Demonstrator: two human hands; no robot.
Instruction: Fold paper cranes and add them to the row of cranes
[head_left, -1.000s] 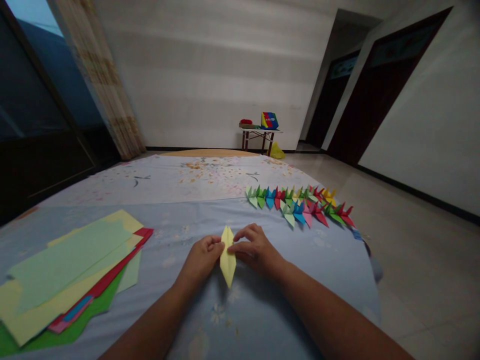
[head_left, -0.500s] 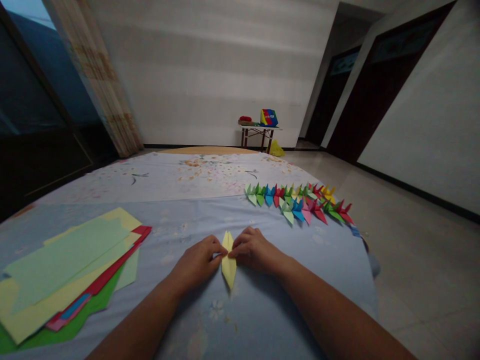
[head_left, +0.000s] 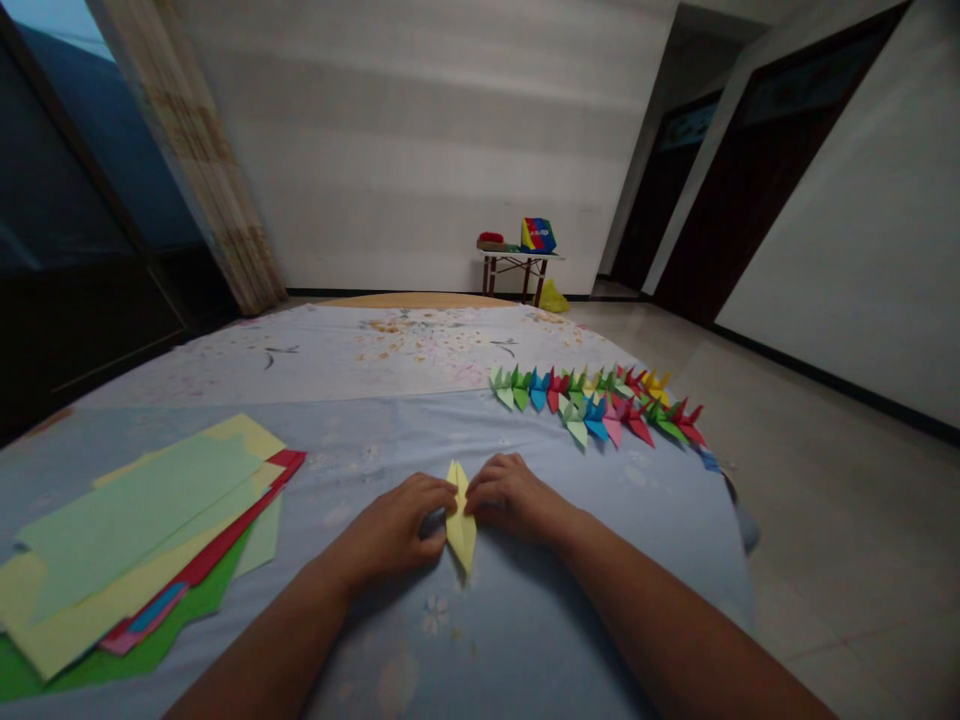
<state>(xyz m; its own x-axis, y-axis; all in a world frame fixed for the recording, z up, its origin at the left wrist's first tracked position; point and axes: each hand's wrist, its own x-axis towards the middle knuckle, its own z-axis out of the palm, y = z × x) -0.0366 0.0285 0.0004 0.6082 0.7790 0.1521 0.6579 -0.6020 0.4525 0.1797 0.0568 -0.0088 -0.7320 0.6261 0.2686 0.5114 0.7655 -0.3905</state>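
While both hands meet at the middle of the blue flowered tablecloth, they work on a slim, diamond-shaped piece of folded yellow paper. It lies between the hands with its single sharp tip toward the person and its far end parted into 2 narrow points; a seam runs down its middle.

The right hand is closed at the fingertips on the paper's right edge, the other fingers curled under. The left hand has its thumb and forefinger bent around a small gap, tips touching the left edge; whether they pinch the paper or only press it, I cannot tell.

Judging by this, the step in hand is narrowing or creasing the sides along the seam. The next move would call for keeping both edges even with that middle line and pressing lightly, so the thin points do not skew.

Well off to the left lies a loose pile of pale green, yellow, red and bright green paper sheets. Beyond the right hand, small multicoloured folded-paper figures stand close together in about 2 rows.
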